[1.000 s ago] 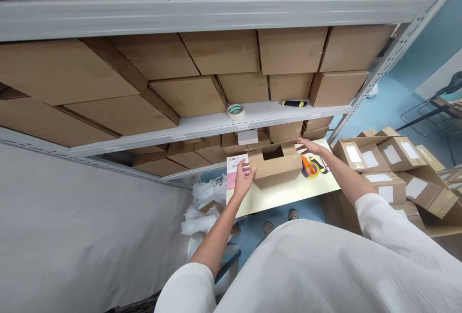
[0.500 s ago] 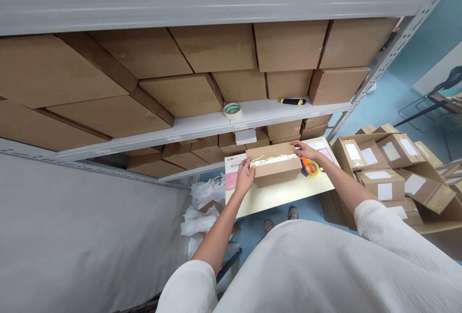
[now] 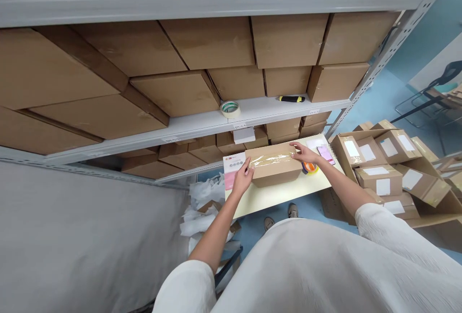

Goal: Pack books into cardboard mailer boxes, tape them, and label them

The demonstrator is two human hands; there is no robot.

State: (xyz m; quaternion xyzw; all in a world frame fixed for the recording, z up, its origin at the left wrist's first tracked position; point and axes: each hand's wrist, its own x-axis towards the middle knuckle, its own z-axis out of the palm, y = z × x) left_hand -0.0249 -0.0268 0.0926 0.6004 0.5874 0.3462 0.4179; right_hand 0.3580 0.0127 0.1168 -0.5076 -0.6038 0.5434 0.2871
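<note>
A closed cardboard box [image 3: 276, 167] rests on the small pale-yellow table, with shiny clear tape running along the middle of its top. My left hand [image 3: 243, 178] grips its left end, thumb and fingers at the edge. At the right end, my right hand [image 3: 303, 152] holds the box by its top corner, fingers bent over the edge. Just beside the right wrist lies a tape dispenser [image 3: 309, 167] in orange, yellow and blue, partly hidden by the box and arm. A phone with a pink screen [image 3: 326, 154] lies beyond that forearm.
Shelves of cardboard boxes [image 3: 216, 41] stand in front, holding a tape roll [image 3: 230, 109] and a yellow-black utility knife [image 3: 291, 98]. A large open carton [image 3: 429, 225] of labelled boxes is at right. White packing material [image 3: 205, 192] lies left of the table [image 3: 267, 201].
My right hand has shifted slightly down at the box's right end, and the box now covers more of the tape dispenser. The view has tilted a little.
</note>
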